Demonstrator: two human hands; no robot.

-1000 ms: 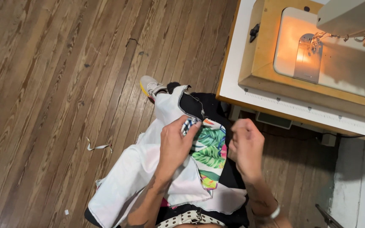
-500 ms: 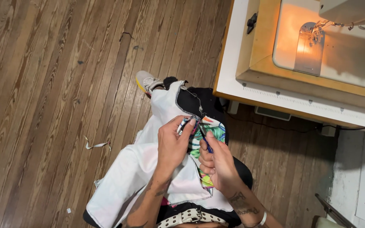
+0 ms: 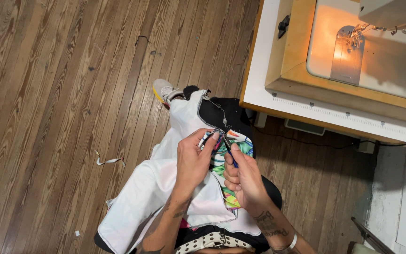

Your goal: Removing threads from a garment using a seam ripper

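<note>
A warm orange lamp is shining on the sewing machine [image 3: 377, 51] and making a bright glare there. The wooden floor [image 3: 62, 94] is looking dimmer. Under the table [image 3: 278, 101], dark shadow is sitting. Everything is looking sharp.
</note>
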